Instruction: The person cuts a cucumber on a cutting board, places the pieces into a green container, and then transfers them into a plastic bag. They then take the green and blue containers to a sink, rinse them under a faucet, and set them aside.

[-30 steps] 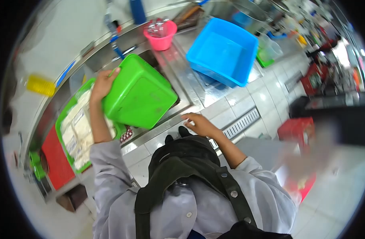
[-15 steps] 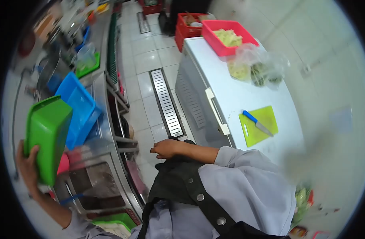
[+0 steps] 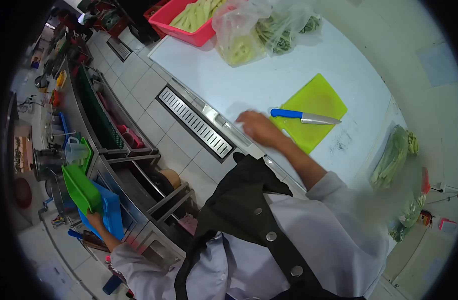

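My left hand (image 3: 95, 220) grips the near edge of a green plastic basin (image 3: 82, 190), its fingers partly hidden. The basin is tilted over a blue plastic basin (image 3: 112, 212) on the steel counter. My right hand (image 3: 259, 129), slightly blurred, hovers at the near edge of the white chest freezer top (image 3: 229, 82). Its fingers look loosely bent and apart, with nothing seen in them. Just right of it lies a lime-green cutting board (image 3: 316, 100). A knife (image 3: 306, 117) with a blue handle rests across the board, blade pointing right.
A pink basin (image 3: 181, 31) of pale cut vegetables and plastic bags of vegetables (image 3: 241, 45) stand at the freezer's far end. Leafy greens (image 3: 391, 157) lie at its right. A floor drain (image 3: 196, 122) runs between freezer and counter. A clear jug (image 3: 76, 151) stands on the counter.
My view has turned right toward the freezer. My left hand has lowered the green basin to the blue basin. My right hand has moved from near my apron to the freezer edge.
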Action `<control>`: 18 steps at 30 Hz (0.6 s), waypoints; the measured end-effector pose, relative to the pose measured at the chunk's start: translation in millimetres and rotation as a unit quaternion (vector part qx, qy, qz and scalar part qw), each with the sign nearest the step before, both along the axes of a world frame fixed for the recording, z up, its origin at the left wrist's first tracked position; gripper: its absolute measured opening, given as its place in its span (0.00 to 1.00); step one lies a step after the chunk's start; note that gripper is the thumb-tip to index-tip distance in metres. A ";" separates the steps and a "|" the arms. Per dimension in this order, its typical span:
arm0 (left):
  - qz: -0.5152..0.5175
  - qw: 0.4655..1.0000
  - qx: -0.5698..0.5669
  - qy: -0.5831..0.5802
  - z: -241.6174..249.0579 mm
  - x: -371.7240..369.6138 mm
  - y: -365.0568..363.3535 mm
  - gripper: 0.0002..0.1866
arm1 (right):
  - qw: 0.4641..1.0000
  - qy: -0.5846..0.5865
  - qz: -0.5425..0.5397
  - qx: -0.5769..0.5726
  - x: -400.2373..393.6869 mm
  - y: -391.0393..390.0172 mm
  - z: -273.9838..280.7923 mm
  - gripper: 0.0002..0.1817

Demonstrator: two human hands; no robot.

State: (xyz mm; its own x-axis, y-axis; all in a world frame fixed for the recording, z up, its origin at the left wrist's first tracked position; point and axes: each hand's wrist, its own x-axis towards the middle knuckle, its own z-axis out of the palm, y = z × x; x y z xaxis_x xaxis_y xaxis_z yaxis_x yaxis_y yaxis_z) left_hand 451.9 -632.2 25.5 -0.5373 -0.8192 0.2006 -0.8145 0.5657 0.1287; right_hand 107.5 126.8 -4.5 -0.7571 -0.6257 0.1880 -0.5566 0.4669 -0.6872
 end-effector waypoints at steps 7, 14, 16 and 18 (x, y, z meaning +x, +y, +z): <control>0.006 0.984 0.103 0.146 -28.5 11.8 -47.5 0.27 | 0.984 0.014 -0.130 0.120 -30.4 97.8 2.9 0.21; 0.019 0.983 0.096 0.157 -39.6 8.6 -44.3 0.26 | 0.961 0.104 -0.028 0.253 -9.3 123.1 -24.1 0.19; 0.004 0.987 -0.040 0.154 -50.6 13.6 -38.7 0.27 | 0.968 0.061 -0.025 0.241 -3.1 136.0 -16.6 0.16; 0.089 0.978 -0.114 0.147 -53.3 7.4 -18.7 0.27 | 0.964 0.058 -0.031 0.258 1.3 157.0 -15.9 0.15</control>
State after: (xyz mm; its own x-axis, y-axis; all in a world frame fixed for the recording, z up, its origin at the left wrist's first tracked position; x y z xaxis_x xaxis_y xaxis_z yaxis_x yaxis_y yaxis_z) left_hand 459.3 -650.8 -27.8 -0.2821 -0.8100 0.5141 -0.8489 0.4605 0.2596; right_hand 108.8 283.9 -20.5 -0.7882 -0.6133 -0.0505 -0.5761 0.7643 -0.2898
